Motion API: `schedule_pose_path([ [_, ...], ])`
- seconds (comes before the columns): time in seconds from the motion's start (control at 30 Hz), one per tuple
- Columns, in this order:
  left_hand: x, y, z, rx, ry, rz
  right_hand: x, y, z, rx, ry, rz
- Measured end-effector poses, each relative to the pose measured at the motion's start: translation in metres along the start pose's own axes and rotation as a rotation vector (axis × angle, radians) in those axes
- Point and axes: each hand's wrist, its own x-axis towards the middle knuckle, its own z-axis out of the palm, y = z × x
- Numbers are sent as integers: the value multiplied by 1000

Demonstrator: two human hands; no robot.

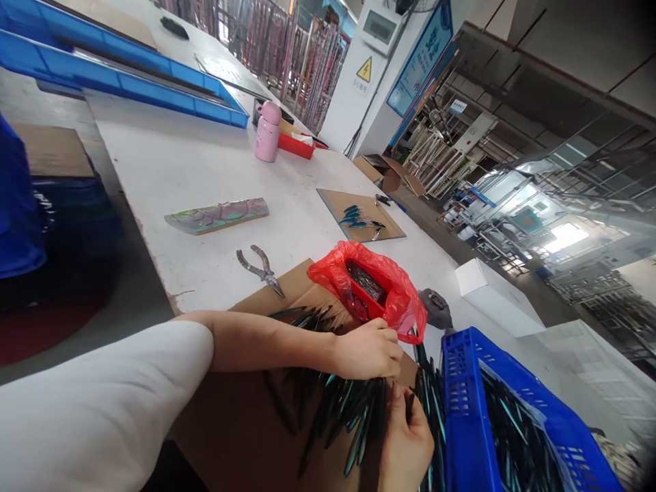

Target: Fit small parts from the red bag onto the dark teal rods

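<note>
My left hand (370, 348) reaches across from the left, fingers closed in a pinch on something too small to make out. Just below it is my right hand (407, 437), thumb and fingers pinching a slender dark piece (410, 406). The fingertips of both hands nearly meet. Many slender dark pieces with a teal sheen (353, 410) lie fanned out on cardboard (246, 424) beneath my left forearm. A red plastic bag (341, 263) just beyond my left hand surrounds a red box (359, 301) with thin metal wires (366, 281) in it.
Pliers (264, 272) lie on the white table (205, 150) near a patterned curved strip (218, 215). A blue crate (464, 396) full of dark pieces stands at right. Farther off are a board with teal pieces (328, 198), a pink bottle (267, 133) and a blue tray (154, 92).
</note>
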Motion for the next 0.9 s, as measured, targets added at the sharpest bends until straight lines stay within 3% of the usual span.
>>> schedule_pose_path([
  [0.13,3,-2,-2,-125,-7,-127,-1,1,1,121,-31,-156],
  [0.3,10,9,-16,-891,28,-455,-5,2,5,222,-107,-204],
  [0.4,10,19,-20,-1145,43,-531,-8,1,7,143,-73,-201],
  [0.6,9,26,-21,-1144,49,-517,-11,-3,6,28,5,-222],
  [0.9,10,26,-22,-1054,24,-506,-11,-4,7,-7,2,-244],
])
